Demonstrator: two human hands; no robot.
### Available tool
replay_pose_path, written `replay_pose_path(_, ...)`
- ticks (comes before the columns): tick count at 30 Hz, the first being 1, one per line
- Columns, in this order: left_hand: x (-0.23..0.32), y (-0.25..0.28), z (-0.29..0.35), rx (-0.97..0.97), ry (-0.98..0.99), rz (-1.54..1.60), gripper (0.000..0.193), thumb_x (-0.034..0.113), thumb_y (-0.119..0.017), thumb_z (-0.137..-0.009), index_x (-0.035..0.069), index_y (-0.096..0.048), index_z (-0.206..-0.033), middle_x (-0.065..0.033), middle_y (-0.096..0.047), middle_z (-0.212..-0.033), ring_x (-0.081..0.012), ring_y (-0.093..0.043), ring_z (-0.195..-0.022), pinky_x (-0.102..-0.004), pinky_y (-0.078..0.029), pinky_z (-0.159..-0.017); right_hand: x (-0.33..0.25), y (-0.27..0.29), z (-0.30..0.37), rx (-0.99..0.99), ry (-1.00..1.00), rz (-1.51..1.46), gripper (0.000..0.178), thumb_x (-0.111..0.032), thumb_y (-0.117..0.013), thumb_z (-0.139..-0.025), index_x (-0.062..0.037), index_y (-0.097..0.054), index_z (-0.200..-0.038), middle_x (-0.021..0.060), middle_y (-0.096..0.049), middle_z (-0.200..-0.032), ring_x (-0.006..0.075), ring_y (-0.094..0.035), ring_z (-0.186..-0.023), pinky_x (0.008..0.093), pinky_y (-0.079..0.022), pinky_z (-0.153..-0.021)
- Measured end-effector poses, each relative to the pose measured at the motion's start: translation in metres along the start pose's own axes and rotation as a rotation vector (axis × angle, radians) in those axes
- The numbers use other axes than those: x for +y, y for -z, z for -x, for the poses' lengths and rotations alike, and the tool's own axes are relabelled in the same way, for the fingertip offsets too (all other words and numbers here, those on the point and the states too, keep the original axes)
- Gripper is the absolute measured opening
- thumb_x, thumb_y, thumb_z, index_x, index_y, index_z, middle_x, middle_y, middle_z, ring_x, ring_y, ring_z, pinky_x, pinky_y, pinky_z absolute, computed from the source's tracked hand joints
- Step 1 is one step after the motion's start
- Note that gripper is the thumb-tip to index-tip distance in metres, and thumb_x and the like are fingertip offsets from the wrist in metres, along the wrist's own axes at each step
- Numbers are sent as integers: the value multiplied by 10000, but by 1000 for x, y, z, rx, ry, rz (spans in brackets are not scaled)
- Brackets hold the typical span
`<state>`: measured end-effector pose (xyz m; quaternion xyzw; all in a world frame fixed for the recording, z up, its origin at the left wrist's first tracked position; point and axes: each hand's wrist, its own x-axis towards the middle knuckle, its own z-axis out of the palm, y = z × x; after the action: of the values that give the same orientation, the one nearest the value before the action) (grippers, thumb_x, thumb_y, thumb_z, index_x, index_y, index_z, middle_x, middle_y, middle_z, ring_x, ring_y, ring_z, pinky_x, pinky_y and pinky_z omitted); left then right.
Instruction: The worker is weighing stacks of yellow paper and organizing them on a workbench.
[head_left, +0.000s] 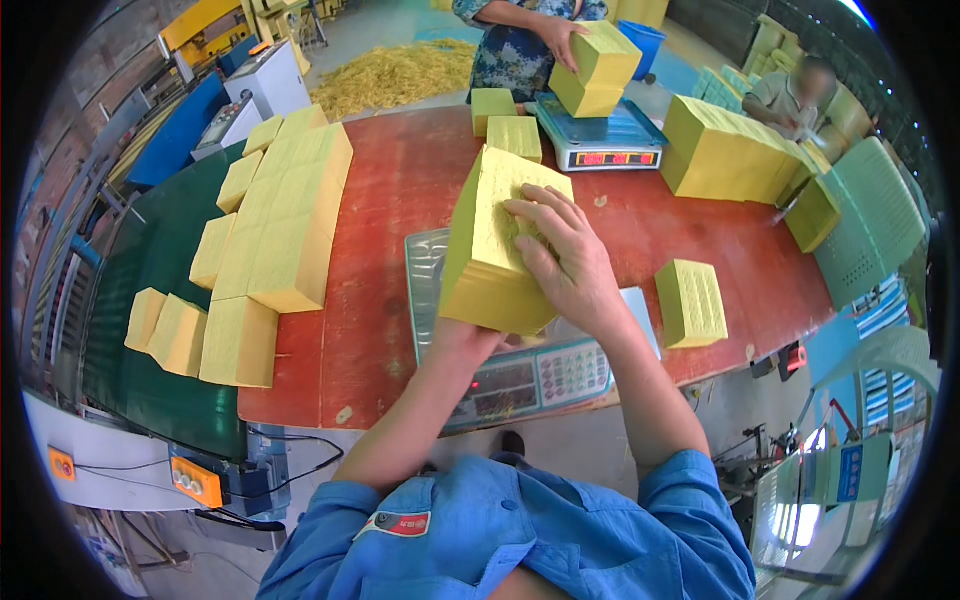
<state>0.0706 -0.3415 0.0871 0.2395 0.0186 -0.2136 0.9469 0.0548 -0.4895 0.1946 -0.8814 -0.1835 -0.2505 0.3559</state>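
Observation:
Above a digital scale [500, 390] I hold a thick stack of yellow paper [475, 240], tilted. My left hand [468, 338] supports it from below, its fingers hidden beneath the stack. Across the top sheet lies my right hand [565, 250], fingers bent and pressed on the paper. The scale's silver pan [425, 290] shows partly from under the stack. To the right, a smaller yellow paper block [692, 303] rests on the red table [385, 200].
Rows of yellow stacks [290, 220] line the table's left side by a green belt [130, 250]. Across the table, a co-worker's hand [562, 38] touches stacks on a second scale [610, 158]. More stacks [735, 150] and another person [795, 95] are at right.

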Motion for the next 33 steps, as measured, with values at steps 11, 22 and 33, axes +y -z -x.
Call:
replay_pose_path(11, -8, 11, 76, 229, 216, 182, 536, 421, -384, -1034, 7, -471, -1362, -196, -524, -1376, -326, -566, -1199, -432, -478, -1018, 58, -11, 6, -182, 140, 14, 372, -142, -656, -828, -37, -643, -1185, 183, -565, -1334, 385, -474, -1297, 503, -384, -1047)
replay_pose_path(22, 219, 122, 67, 796, -799, -2171, 487, 381, -568, -960, -43, -615, -1195, -253, -601, -1263, -353, -573, -1200, -412, -457, -1011, -21, -4, 18, -68, 120, 52, 390, -35, -651, -787, -29, -644, -1177, 178, -563, -1342, 407, -439, -1340, 497, -356, -1093)
replay_pose_path(33, 307, 176, -22, 715, -235, -2521, 973, 642, -649, -754, -94, -462, -1362, -253, -432, -1459, -352, -358, -1400, -453, -259, -1170, -119, -124, 74, -309, -81, -247, 314, 27, -659, -784, -9, -659, -1096, 175, -598, -1272, 384, -517, -1263, 464, -449, -1019)
